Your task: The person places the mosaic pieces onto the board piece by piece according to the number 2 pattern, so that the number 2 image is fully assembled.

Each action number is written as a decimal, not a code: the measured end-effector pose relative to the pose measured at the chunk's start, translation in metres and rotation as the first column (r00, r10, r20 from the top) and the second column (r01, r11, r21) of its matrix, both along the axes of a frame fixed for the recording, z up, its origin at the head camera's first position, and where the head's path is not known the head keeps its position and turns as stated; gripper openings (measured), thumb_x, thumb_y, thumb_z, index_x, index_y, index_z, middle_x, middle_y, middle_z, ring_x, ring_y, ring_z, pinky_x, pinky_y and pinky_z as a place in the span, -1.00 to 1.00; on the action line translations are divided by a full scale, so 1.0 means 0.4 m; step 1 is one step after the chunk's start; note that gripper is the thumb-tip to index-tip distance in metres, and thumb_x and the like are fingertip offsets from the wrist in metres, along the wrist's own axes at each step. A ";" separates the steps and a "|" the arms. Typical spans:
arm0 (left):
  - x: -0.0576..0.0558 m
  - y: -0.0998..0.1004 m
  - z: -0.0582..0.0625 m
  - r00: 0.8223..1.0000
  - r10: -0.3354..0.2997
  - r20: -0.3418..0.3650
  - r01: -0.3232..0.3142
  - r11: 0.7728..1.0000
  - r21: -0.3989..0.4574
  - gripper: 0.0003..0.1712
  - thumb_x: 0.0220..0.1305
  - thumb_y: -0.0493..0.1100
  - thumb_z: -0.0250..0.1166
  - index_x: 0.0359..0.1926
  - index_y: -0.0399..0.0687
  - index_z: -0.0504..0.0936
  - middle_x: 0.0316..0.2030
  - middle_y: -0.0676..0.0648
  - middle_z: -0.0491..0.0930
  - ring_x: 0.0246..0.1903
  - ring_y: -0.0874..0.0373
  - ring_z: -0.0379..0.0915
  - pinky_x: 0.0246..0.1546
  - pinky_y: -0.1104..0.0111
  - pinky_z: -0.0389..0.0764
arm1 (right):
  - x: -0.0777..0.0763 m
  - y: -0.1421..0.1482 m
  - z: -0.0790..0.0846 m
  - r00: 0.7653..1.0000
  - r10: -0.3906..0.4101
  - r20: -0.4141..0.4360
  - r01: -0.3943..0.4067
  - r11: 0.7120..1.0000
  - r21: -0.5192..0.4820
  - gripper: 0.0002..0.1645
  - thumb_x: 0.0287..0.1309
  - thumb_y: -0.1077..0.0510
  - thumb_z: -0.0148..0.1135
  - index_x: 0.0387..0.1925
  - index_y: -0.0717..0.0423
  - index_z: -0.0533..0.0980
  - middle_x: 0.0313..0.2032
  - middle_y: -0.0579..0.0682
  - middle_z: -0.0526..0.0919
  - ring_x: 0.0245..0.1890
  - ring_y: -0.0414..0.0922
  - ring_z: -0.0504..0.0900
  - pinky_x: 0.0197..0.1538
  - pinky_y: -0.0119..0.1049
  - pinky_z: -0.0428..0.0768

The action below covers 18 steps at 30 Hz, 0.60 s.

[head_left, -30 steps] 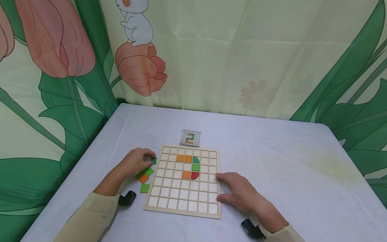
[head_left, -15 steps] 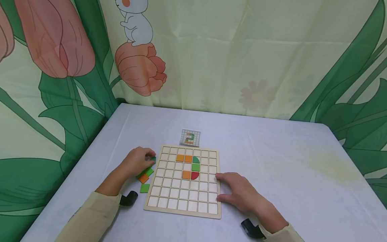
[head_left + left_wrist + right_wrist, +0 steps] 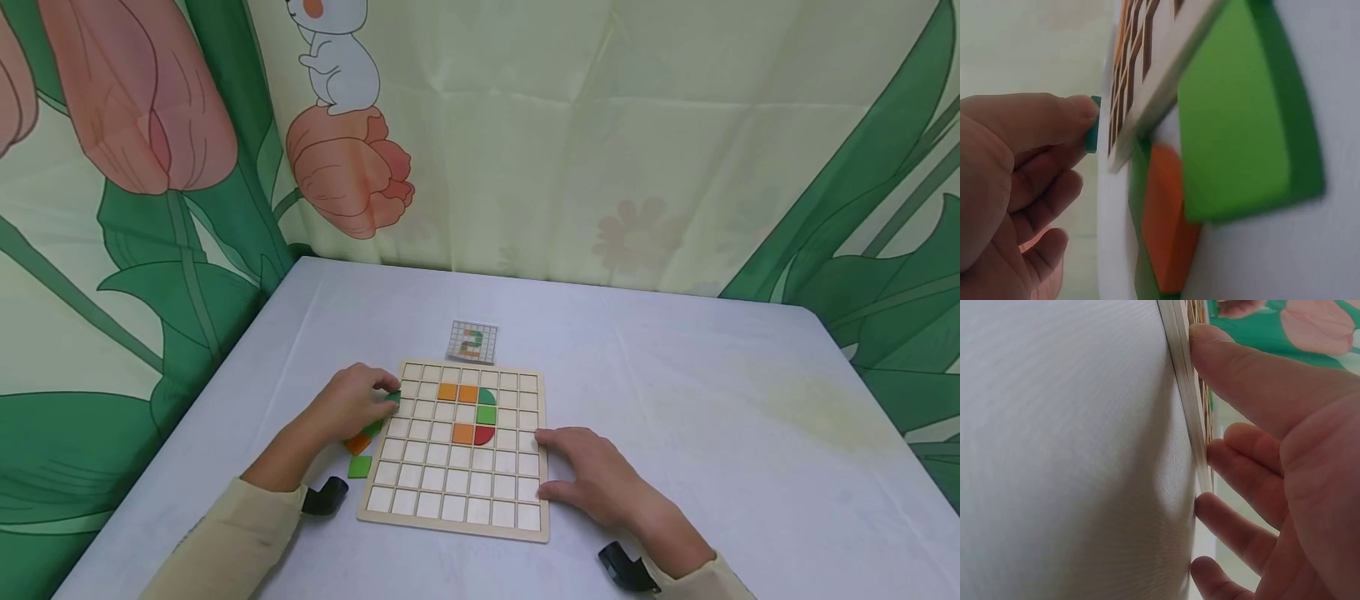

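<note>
My left hand point(image 3: 348, 407) pinches a small dark green tile point(image 3: 1092, 134) between thumb and fingers, at the left rim of a wooden grid board point(image 3: 450, 531). In the left wrist view only the tile's thin edge shows past the thumb. My right hand point(image 3: 596, 475) touches the board's right edge with thumb and fingertips spread along it. Set in the board's squares are several orange squares point(image 3: 447, 392), a dark green rounded piece point(image 3: 487, 396), a light green square point(image 3: 486, 415) and a red rounded piece point(image 3: 483, 435).
Left of the board lie a light green square tile point(image 3: 360, 467), an orange tile point(image 3: 357, 443) and other green ones partly under my left hand. A small pattern card point(image 3: 472, 342) lies behind the board. A printed curtain point(image 3: 525, 167) hangs past the table's point(image 3: 675, 375) far edge.
My left hand has moved slightly right with the dark green tile, from beside the loose tiles to the board's left rim. The right hand and the board stay put.
</note>
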<state>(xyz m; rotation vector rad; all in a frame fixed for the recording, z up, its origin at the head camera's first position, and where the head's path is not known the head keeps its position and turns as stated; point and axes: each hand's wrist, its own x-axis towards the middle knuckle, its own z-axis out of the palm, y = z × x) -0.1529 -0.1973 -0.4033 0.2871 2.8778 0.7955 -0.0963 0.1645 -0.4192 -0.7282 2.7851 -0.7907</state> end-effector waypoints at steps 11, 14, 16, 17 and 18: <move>0.015 0.068 0.008 0.998 -0.065 -0.020 0.065 0.998 -0.012 -0.81 0.21 -0.21 0.45 -0.14 -0.05 0.73 -0.20 0.04 0.61 -0.10 0.08 0.46 -0.06 0.19 0.56 | -0.001 -0.001 0.003 1.000 -0.006 0.004 0.006 1.000 0.003 -0.24 0.04 0.00 0.53 0.26 0.14 0.49 0.19 0.04 0.56 0.25 0.10 0.45 0.28 0.09 0.37; 0.017 0.088 0.005 0.995 -0.093 -0.033 0.092 0.995 -0.030 -0.82 0.20 -0.20 0.46 -0.16 -0.04 0.74 -0.22 0.06 0.62 -0.11 0.10 0.47 -0.06 0.19 0.56 | 0.000 -0.002 0.003 1.000 -0.007 0.008 0.007 1.000 0.003 -0.23 0.04 0.00 0.53 0.26 0.15 0.49 0.19 0.05 0.56 0.26 0.10 0.45 0.28 0.09 0.37; 0.020 0.101 0.002 0.993 -0.111 -0.047 0.109 0.993 -0.050 -0.82 0.19 -0.20 0.46 -0.17 -0.04 0.74 -0.22 0.07 0.64 -0.11 0.12 0.48 -0.06 0.20 0.56 | 0.000 -0.002 0.003 1.000 -0.007 0.009 0.007 1.000 0.005 -0.23 0.04 -0.01 0.53 0.26 0.14 0.49 0.19 0.05 0.56 0.26 0.10 0.44 0.28 0.09 0.37; 0.022 0.107 0.001 0.991 -0.121 -0.054 0.118 0.991 -0.058 -0.82 0.18 -0.20 0.47 -0.17 -0.04 0.75 -0.23 0.07 0.65 -0.11 0.12 0.48 -0.06 0.20 0.56 | 0.000 -0.002 0.003 1.000 -0.008 0.010 0.008 1.000 0.006 -0.23 0.04 -0.01 0.53 0.27 0.14 0.49 0.19 0.04 0.56 0.26 0.10 0.44 0.28 0.09 0.37; 0.023 0.113 0.001 0.990 -0.130 -0.059 0.126 0.990 -0.065 -0.83 0.17 -0.19 0.47 -0.18 -0.04 0.75 -0.23 0.07 0.65 -0.12 0.12 0.49 -0.07 0.20 0.56 | 0.000 -0.002 0.003 1.000 -0.010 0.013 0.010 1.000 0.007 -0.23 0.04 -0.01 0.53 0.27 0.14 0.49 0.19 0.04 0.56 0.26 0.10 0.44 0.29 0.09 0.37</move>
